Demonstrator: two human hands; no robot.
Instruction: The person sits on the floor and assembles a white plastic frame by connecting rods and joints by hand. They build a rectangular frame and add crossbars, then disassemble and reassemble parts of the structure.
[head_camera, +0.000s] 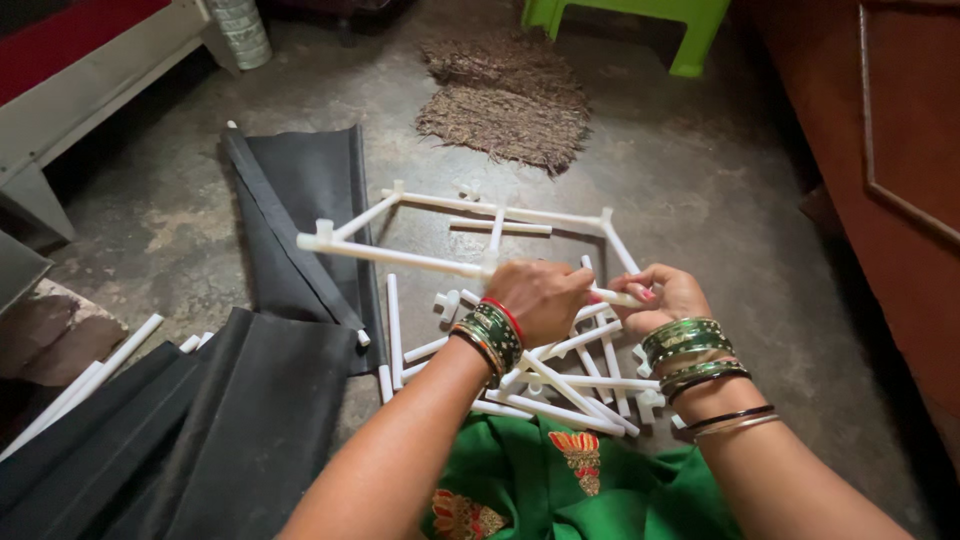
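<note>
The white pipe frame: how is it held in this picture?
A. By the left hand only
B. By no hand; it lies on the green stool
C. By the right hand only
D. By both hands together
D: the left hand and the right hand both close their fingers on the near bar of the white pipe frame.

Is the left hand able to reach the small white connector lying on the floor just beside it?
Probably yes: the connector lies uncovered beside the left hand, but that hand now grips the white frame.
</note>
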